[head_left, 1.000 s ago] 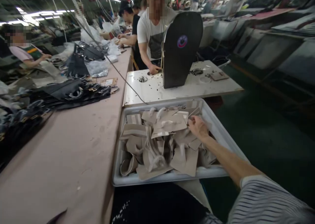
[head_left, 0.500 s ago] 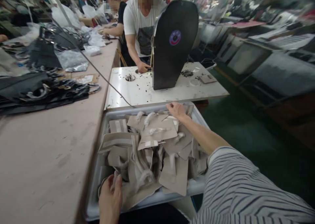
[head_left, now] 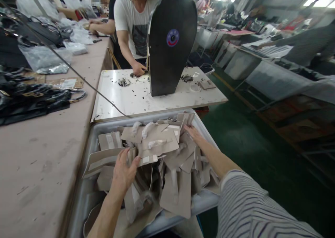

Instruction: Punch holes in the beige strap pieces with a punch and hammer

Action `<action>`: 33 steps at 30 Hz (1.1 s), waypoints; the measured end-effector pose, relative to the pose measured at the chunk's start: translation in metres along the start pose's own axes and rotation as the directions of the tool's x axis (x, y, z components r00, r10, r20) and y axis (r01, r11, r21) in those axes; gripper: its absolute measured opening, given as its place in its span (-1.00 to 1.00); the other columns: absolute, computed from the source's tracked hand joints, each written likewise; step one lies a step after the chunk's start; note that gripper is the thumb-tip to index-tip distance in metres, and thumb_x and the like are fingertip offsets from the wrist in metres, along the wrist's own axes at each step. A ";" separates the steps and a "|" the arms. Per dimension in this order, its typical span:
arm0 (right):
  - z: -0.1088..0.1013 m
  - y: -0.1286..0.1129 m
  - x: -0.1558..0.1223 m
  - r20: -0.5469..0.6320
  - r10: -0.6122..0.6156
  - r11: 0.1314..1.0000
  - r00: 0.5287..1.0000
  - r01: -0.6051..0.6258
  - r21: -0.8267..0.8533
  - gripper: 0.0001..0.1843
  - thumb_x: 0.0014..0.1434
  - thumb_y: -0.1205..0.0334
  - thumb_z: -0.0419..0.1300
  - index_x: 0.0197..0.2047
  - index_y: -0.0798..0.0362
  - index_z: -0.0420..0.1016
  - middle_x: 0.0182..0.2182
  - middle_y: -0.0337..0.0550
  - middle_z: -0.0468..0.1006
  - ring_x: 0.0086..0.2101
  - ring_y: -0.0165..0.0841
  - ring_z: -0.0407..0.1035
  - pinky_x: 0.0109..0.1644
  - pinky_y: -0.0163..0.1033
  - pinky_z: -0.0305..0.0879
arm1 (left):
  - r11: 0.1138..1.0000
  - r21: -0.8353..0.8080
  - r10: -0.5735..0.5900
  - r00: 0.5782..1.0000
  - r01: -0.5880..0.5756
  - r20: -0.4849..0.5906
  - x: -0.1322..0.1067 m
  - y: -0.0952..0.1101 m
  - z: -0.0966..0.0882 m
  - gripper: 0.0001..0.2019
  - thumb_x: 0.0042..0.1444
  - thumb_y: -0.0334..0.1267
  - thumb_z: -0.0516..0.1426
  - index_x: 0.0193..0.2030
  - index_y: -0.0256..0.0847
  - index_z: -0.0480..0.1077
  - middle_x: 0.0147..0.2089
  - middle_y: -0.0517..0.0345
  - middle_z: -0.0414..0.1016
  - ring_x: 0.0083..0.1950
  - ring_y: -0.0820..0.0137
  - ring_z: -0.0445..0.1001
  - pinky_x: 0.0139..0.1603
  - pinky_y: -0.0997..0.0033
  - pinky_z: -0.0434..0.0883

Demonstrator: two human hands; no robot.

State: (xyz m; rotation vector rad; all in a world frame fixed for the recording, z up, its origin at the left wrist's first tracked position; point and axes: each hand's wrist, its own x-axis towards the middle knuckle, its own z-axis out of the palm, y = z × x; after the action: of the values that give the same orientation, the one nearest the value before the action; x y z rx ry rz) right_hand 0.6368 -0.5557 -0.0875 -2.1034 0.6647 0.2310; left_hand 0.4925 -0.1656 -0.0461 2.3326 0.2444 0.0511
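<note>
A grey plastic bin (head_left: 99, 129) in front of me is heaped with several beige cut pieces (head_left: 159, 143), some with white tape strips. My left hand (head_left: 124, 171) rests on the pile near its middle left, fingers spread over a beige piece. My right hand (head_left: 192, 132) reaches into the far right side of the bin, fingers stretched flat against the pieces. Neither hand clearly grips anything.
A white machine table (head_left: 136, 98) with a tall black guard (head_left: 171, 42) stands beyond the bin; a person in a white shirt (head_left: 133, 25) works there. A long pink workbench (head_left: 39, 154) runs on the left with black straps (head_left: 31, 98). Green floor (head_left: 248, 140) lies to the right.
My left hand has moved up from the bin's near edge onto the middle of the pile. My right hand has slid back from the bin's far rim.
</note>
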 end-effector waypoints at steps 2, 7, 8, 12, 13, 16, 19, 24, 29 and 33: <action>0.011 -0.005 0.006 0.081 0.007 0.995 0.997 -0.015 0.101 -0.32 0.16 -0.24 0.15 0.17 0.07 0.41 0.08 0.07 0.53 0.13 -0.14 0.38 0.16 -0.09 0.35 | 0.999 -0.019 -0.049 0.998 0.050 0.031 0.010 -0.004 0.000 -0.37 0.12 0.10 0.09 0.24 -0.27 0.29 0.27 -0.19 0.32 0.33 0.05 0.27 0.34 0.01 0.23; 0.015 0.001 0.000 0.344 -0.025 0.966 0.939 -0.066 0.250 -0.39 0.10 -0.23 0.20 -0.01 0.11 0.53 -0.17 0.10 0.65 -0.15 -0.10 0.56 -0.06 -0.07 0.51 | 0.987 -0.074 -0.133 0.987 0.140 0.092 0.018 -0.009 0.003 -0.31 0.11 0.11 0.11 0.29 -0.29 0.24 0.30 -0.20 0.28 0.36 0.09 0.23 0.38 0.05 0.17; 0.015 0.005 -0.003 0.377 -0.034 0.962 0.926 -0.071 0.262 -0.38 0.07 -0.24 0.23 -0.04 0.12 0.54 -0.19 0.12 0.65 -0.17 -0.08 0.57 -0.08 -0.04 0.51 | 0.989 -0.078 -0.115 0.989 0.123 0.096 0.019 -0.005 0.007 -0.30 0.11 0.11 0.11 0.29 -0.30 0.23 0.30 -0.21 0.27 0.37 0.09 0.22 0.39 0.05 0.15; 0.017 0.012 -0.016 0.414 -0.101 0.951 0.905 -0.035 0.308 -0.36 -0.05 -0.21 0.33 -0.02 0.07 0.53 -0.09 0.08 0.63 -0.10 -0.05 0.54 0.04 0.05 0.45 | 0.995 -0.097 -0.025 0.995 0.034 0.097 0.032 0.018 0.026 -0.27 0.06 0.11 0.17 0.30 -0.25 0.24 0.35 -0.20 0.19 0.40 0.05 0.15 0.41 0.01 0.11; 0.019 0.010 -0.017 0.400 -0.126 0.948 0.908 -0.009 0.319 -0.37 -0.08 -0.19 0.36 -0.02 0.03 0.54 -0.04 0.05 0.61 -0.02 -0.06 0.50 0.11 0.04 0.40 | 0.993 -0.117 -0.017 0.995 0.029 0.101 0.036 0.025 0.030 -0.27 0.04 0.11 0.19 0.30 -0.23 0.25 0.36 -0.19 0.19 0.40 0.04 0.15 0.41 0.00 0.11; 0.025 0.001 -0.015 0.350 -0.210 0.934 0.913 0.081 0.349 -0.42 -0.15 -0.12 0.43 -0.06 -0.05 0.56 0.11 -0.04 0.52 0.18 -0.11 0.32 0.32 -0.04 0.17 | 0.975 -0.213 -0.044 0.992 0.069 0.117 0.045 0.037 0.036 -0.23 -0.08 0.11 0.29 0.25 -0.20 0.32 0.32 -0.18 0.27 0.37 -0.01 0.20 0.39 0.01 0.14; 0.030 -0.005 -0.013 0.352 -0.261 0.919 0.899 0.120 0.374 -0.40 -0.19 -0.12 0.46 -0.08 -0.07 0.57 0.12 -0.05 0.51 0.22 -0.09 0.27 0.35 -0.02 0.11 | 0.947 -0.281 -0.118 0.982 0.156 0.146 0.048 0.038 0.035 -0.15 -0.22 0.12 0.36 0.23 -0.20 0.35 0.29 -0.18 0.32 0.34 -0.08 0.24 0.37 -0.01 0.15; 0.044 -0.008 -0.031 0.445 -0.280 0.917 0.851 0.101 0.386 -0.36 -0.23 -0.20 0.43 -0.12 0.01 0.57 -0.10 0.04 0.63 0.06 0.04 0.41 0.16 0.12 0.32 | 0.906 -0.362 -0.126 0.957 0.218 0.260 0.043 0.037 0.039 0.00 -0.26 0.10 0.40 0.33 -0.25 0.23 0.36 -0.26 0.21 0.37 -0.08 0.19 0.37 -0.08 0.12; 0.084 -0.030 -0.070 0.511 -0.361 0.897 0.780 0.141 0.419 -0.57 -0.14 -0.01 0.40 -0.17 -0.07 0.60 -0.16 -0.14 0.65 0.00 -0.06 0.45 0.15 -0.01 0.35 | 0.808 -0.513 -0.151 0.943 0.291 0.297 0.034 0.036 0.044 0.07 -0.27 0.03 0.43 0.38 -0.29 0.15 0.36 -0.26 0.22 0.38 -0.04 0.20 0.41 -0.04 0.08; 0.122 -0.057 -0.106 0.559 -0.420 0.874 0.715 0.152 0.463 -0.52 -0.06 -0.02 0.33 -0.06 -0.03 0.57 -0.16 -0.15 0.64 0.01 -0.07 0.44 0.13 0.01 0.37 | 0.642 -0.683 -0.175 0.934 0.348 0.312 0.020 0.024 0.037 0.06 -0.25 -0.02 0.44 0.40 -0.27 0.12 0.30 -0.18 0.32 0.32 0.03 0.30 0.40 0.05 0.16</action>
State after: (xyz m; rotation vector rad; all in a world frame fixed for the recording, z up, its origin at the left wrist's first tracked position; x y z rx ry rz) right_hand 0.5887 -0.3913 -0.0768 -1.5551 -0.0576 0.5678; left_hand 0.5200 -0.2042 -0.0559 1.4531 0.3738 -0.2206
